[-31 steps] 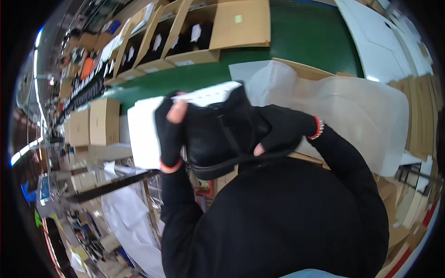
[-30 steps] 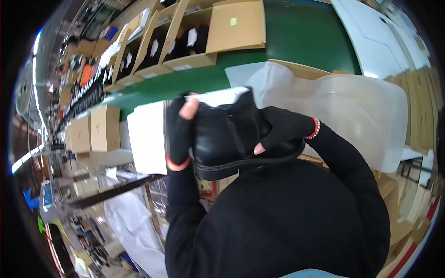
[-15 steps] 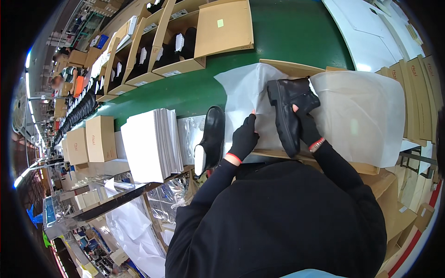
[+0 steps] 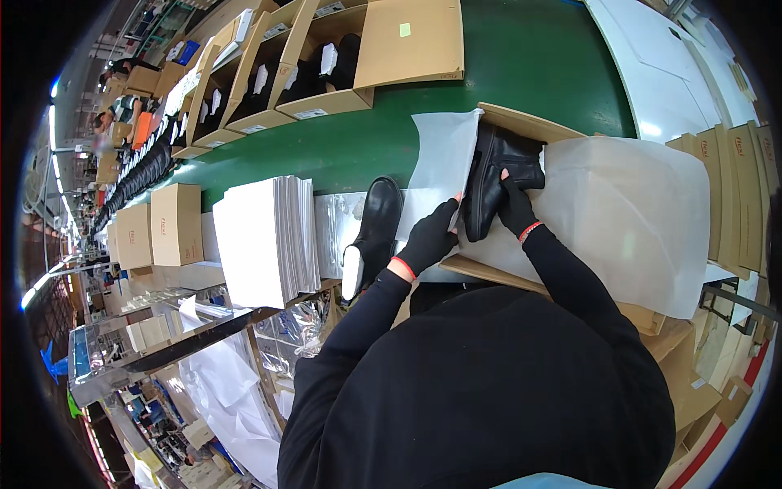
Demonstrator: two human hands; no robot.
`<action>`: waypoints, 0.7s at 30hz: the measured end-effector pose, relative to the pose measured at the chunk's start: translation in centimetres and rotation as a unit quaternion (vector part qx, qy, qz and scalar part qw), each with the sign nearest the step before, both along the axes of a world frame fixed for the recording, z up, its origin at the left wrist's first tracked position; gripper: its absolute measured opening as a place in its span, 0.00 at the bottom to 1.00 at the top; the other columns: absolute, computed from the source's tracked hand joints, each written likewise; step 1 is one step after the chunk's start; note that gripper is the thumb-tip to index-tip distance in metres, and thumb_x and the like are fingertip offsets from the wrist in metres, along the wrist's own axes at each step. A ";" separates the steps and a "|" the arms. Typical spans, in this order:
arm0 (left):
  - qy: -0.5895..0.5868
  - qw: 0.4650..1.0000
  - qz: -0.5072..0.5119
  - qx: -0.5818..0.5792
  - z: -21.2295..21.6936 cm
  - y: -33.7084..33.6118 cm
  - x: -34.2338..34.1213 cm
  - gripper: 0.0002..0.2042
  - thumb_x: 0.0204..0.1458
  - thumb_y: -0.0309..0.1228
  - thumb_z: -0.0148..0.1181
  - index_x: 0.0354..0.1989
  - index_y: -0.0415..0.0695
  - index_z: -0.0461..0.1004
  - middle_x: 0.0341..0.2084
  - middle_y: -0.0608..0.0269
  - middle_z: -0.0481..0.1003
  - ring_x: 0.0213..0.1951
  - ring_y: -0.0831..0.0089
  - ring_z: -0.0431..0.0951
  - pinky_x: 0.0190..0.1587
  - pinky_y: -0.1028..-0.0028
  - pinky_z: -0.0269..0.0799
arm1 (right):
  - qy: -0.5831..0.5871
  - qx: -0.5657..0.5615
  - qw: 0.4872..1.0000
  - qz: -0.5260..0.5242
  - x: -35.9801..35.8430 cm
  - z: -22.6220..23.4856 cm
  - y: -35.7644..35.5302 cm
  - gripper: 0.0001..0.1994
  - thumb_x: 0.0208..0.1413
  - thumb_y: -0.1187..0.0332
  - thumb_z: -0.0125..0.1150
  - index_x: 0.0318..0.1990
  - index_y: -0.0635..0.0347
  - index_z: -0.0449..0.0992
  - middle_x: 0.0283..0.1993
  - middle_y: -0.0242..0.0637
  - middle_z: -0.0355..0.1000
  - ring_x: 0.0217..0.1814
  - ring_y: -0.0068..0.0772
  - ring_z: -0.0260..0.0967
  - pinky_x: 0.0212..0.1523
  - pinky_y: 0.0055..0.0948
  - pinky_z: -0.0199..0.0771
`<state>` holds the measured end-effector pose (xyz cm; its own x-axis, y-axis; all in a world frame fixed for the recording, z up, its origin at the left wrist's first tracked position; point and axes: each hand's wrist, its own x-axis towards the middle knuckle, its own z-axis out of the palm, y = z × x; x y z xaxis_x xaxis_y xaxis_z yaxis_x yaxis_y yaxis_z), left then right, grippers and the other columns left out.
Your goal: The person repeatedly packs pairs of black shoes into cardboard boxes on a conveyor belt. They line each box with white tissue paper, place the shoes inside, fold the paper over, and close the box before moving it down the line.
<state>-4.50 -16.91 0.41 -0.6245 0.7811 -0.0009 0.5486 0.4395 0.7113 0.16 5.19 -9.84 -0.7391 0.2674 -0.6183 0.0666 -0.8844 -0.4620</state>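
A black ankle boot (image 4: 497,167) lies on its side in an open cardboard box (image 4: 533,122) lined with white tissue paper (image 4: 623,224). My right hand (image 4: 515,208), in a black fingerless glove, grips the boot by its upper, thumb on top. My left hand (image 4: 430,238), gloved the same way, holds the left flap of the tissue paper (image 4: 440,151) at the boot's sole side; its fingertips are partly hidden there. Left of that hand a second black boot (image 4: 381,216), with white stuffing in its opening, lies on the bench apart from both hands.
A thick stack of white paper sheets (image 4: 261,244) stands left of the second boot. Closed cardboard boxes (image 4: 177,226) sit farther left. Open boxes with black boots (image 4: 326,102) line the far side of the green table (image 4: 538,57). Cardboard pieces (image 4: 725,196) stand at the right.
My right hand has moved the boot left and down into the box. My left hand has shifted right with the paper's left flap, which now stands up beside the sole.
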 end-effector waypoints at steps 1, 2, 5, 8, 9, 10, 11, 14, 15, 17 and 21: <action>-0.048 0.999 -0.005 0.021 -0.5 -0.2 -0.5 0.34 0.49 0.27 0.60 0.66 0.46 0.55 0.51 0.48 0.71 0.43 0.53 0.77 0.42 0.62 0.72 | 0.006 -0.029 0.998 0.054 0.2 0.6 0.5 0.26 0.56 0.53 0.62 0.57 0.57 0.67 0.57 0.38 0.68 0.60 0.37 0.64 0.62 0.38 0.62; -0.095 0.995 -0.015 0.040 -1.0 -0.5 -1.3 0.32 0.52 0.30 0.60 0.66 0.46 0.56 0.51 0.48 0.72 0.44 0.56 0.78 0.42 0.64 0.73 | 0.013 -0.058 0.993 0.103 0.7 1.3 1.4 0.26 0.56 0.53 0.62 0.57 0.57 0.68 0.56 0.39 0.68 0.60 0.37 0.64 0.60 0.39 0.64; -0.197 0.971 0.110 -0.080 -4.2 -2.3 -5.4 0.29 0.57 0.49 0.52 0.59 0.39 0.64 0.45 0.45 0.75 0.37 0.57 0.79 0.40 0.61 0.72 | -0.044 0.013 0.955 0.294 2.5 5.4 3.7 0.26 0.56 0.50 0.61 0.55 0.58 0.69 0.56 0.41 0.68 0.57 0.40 0.66 0.56 0.40 0.67; 0.208 0.933 0.124 -0.267 -5.3 -0.3 -8.1 0.30 0.53 0.58 0.49 0.46 0.39 0.73 0.35 0.50 0.76 0.36 0.56 0.77 0.40 0.58 0.71 | -0.046 0.022 0.955 0.291 5.3 6.5 5.3 0.25 0.57 0.50 0.60 0.52 0.61 0.67 0.55 0.48 0.67 0.54 0.47 0.69 0.51 0.43 0.72; 0.266 0.920 0.146 -0.248 -6.7 0.2 -8.3 0.25 0.51 0.56 0.52 0.40 0.45 0.74 0.33 0.56 0.75 0.39 0.57 0.76 0.44 0.56 0.68 | -0.030 -0.004 0.961 0.274 5.8 6.4 5.1 0.25 0.57 0.51 0.59 0.52 0.62 0.66 0.55 0.48 0.67 0.53 0.47 0.69 0.51 0.44 0.72; 0.270 0.921 0.124 -0.252 -8.1 0.2 -7.8 0.23 0.51 0.54 0.54 0.41 0.46 0.75 0.33 0.57 0.75 0.40 0.58 0.75 0.45 0.55 0.67 | -0.015 -0.029 0.966 0.257 6.3 6.3 4.9 0.25 0.57 0.51 0.59 0.52 0.62 0.66 0.54 0.49 0.67 0.53 0.48 0.70 0.50 0.44 0.73; 0.276 0.921 0.096 -0.256 -8.6 0.6 -7.5 0.21 0.50 0.53 0.55 0.41 0.48 0.75 0.33 0.59 0.75 0.41 0.58 0.75 0.46 0.54 0.66 | -0.012 -0.047 0.968 0.248 6.8 6.0 4.4 0.26 0.58 0.51 0.58 0.54 0.63 0.63 0.53 0.49 0.67 0.52 0.49 0.70 0.49 0.45 0.73; 0.246 0.933 0.116 -0.236 -9.4 0.6 -8.3 0.15 0.48 0.44 0.59 0.40 0.51 0.75 0.32 0.58 0.77 0.38 0.57 0.77 0.47 0.52 0.65 | 0.014 0.022 0.953 0.301 7.2 4.8 3.0 0.26 0.58 0.51 0.58 0.54 0.62 0.64 0.53 0.48 0.68 0.51 0.46 0.71 0.50 0.44 0.73; 0.217 0.936 0.137 -0.240 -8.6 0.3 -9.3 0.14 0.48 0.42 0.59 0.40 0.50 0.75 0.32 0.56 0.78 0.37 0.56 0.78 0.46 0.53 0.66 | 0.021 0.019 0.949 0.315 7.2 4.7 2.2 0.25 0.58 0.52 0.58 0.53 0.62 0.65 0.52 0.46 0.69 0.50 0.43 0.71 0.48 0.42 0.74; 0.082 0.973 0.205 -0.072 -5.7 -0.1 -11.3 0.11 0.50 0.37 0.58 0.38 0.45 0.74 0.33 0.51 0.79 0.35 0.47 0.78 0.41 0.56 0.71 | 0.020 0.012 0.943 0.332 7.3 4.4 0.5 0.23 0.59 0.52 0.58 0.52 0.62 0.67 0.50 0.43 0.70 0.48 0.39 0.72 0.46 0.40 0.75; -0.327 0.936 -0.079 0.108 19.4 4.5 -6.7 0.12 0.57 0.36 0.55 0.39 0.38 0.72 0.32 0.67 0.72 0.38 0.76 0.73 0.43 0.76 0.66 | -0.057 0.074 0.922 0.376 8.0 4.8 0.2 0.24 0.56 0.51 0.60 0.50 0.61 0.68 0.47 0.41 0.70 0.45 0.36 0.73 0.42 0.35 0.76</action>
<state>-11.24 -12.41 19.79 -0.4226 0.8896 -0.1731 0.0117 0.1963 0.9805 8.19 5.38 -5.05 -0.6817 -0.2070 -0.7018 0.6913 -0.4961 -0.5252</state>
